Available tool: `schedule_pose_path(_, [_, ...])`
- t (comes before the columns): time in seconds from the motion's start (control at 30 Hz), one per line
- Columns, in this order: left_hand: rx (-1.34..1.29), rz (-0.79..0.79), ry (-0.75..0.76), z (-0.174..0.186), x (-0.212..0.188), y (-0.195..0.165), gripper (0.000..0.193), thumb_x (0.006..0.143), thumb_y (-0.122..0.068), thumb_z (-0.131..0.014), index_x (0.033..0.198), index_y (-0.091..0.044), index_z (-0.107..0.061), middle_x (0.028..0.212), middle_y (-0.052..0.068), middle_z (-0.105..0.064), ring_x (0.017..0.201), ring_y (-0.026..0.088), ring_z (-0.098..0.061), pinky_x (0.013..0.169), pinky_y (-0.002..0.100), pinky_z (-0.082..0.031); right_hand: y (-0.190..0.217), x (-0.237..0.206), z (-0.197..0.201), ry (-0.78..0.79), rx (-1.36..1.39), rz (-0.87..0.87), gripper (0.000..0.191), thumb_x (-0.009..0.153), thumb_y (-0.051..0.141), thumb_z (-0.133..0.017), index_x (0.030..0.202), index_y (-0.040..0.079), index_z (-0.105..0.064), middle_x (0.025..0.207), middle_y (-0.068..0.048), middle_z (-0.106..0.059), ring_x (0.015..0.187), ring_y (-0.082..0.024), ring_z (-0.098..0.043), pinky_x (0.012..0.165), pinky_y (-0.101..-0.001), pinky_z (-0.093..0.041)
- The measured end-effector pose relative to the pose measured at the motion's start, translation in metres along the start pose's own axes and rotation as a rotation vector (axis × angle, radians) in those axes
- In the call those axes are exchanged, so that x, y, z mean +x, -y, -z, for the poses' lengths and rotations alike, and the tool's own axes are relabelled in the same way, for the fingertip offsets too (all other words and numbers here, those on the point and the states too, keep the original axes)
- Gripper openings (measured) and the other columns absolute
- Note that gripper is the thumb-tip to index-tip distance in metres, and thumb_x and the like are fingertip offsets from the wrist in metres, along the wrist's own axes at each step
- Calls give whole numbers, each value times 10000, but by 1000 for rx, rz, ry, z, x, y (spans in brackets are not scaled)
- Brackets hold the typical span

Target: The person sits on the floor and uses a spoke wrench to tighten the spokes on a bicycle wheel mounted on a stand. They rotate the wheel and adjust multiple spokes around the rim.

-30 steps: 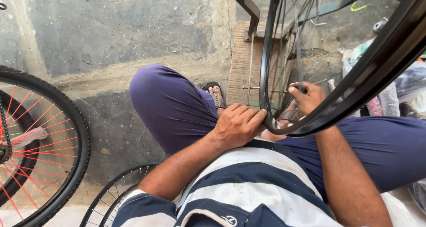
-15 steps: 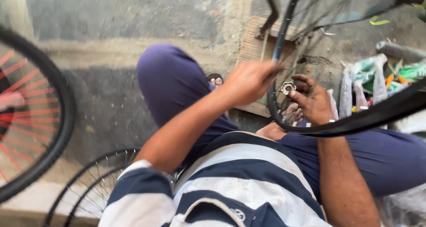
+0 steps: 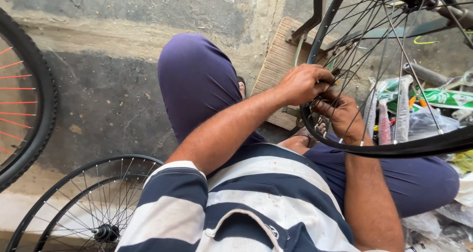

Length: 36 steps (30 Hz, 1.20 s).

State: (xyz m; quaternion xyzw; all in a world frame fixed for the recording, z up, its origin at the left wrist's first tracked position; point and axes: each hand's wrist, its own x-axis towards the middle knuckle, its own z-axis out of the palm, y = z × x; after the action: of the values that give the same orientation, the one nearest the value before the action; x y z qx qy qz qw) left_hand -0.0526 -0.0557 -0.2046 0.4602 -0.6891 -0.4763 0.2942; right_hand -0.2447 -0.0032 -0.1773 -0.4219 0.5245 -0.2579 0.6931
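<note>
A black bicycle wheel (image 3: 394,148) with thin metal spokes stands in front of me, mounted in a bike frame (image 3: 315,11). My left hand (image 3: 303,84) is closed over the wheel's rim at its left side. Just below it, my right hand (image 3: 340,113) reaches in between the spokes, its fingers curled against the same stretch of rim. What the fingertips pinch is hidden. I sit with my knees apart in purple trousers (image 3: 197,79) and a striped shirt.
A wooden board (image 3: 276,65) lies on the concrete under the wheel. A tyred wheel with red spokes (image 3: 34,99) stands at the left. Two bare spoked rims (image 3: 98,203) lie at the lower left. Plastic bags and packets (image 3: 433,104) pile up at the right.
My left hand has shifted along the rim and now closes over it right above my right hand. The view has swung, and the wheel sits further right and higher.
</note>
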Motion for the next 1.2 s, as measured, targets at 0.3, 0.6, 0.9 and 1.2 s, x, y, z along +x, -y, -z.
schedule_pose_path(0.3, [88, 88, 137, 2, -6, 2, 253, 897, -267, -685, 1110, -154, -764, 1080, 97, -757, 1079, 306, -691, 927, 441, -530, 4, -10, -20, -267, -259, 42, 237, 957, 149, -742, 1137, -5, -746, 874, 3, -732, 768, -76, -642, 684, -241, -525])
schedule_pose_path(0.6, [117, 109, 224, -2, -2, 9, 295, 884, -278, -699, 1146, -155, -754, 1102, 94, -760, 1074, 279, -706, 942, 425, -538, -9, -5, -11, -197, -355, 33, 187, 989, 132, -692, 1093, -18, -732, 901, -56, -737, 814, -115, -683, 729, -265, -550])
schedule_pose_path(0.9, [330, -107, 161, -24, -8, 19, 347, 792, -315, -776, 1032, -91, -661, 948, 136, -728, 972, 362, -699, 801, 490, -555, -18, -51, -47, -473, -940, 188, 224, 840, 126, -798, 967, -7, -671, 895, -169, -712, 814, -306, -722, 707, -388, -549])
schedule_pose_path(1.2, [-352, -116, 584, 7, -14, 10, 401, 910, -411, -778, 1129, -80, -717, 1014, 121, -740, 922, 268, -703, 813, 418, -563, 14, -93, -70, -498, -976, 697, 97, 905, 68, -746, 999, 51, -728, 914, -156, -722, 745, -330, -714, 641, -403, -534])
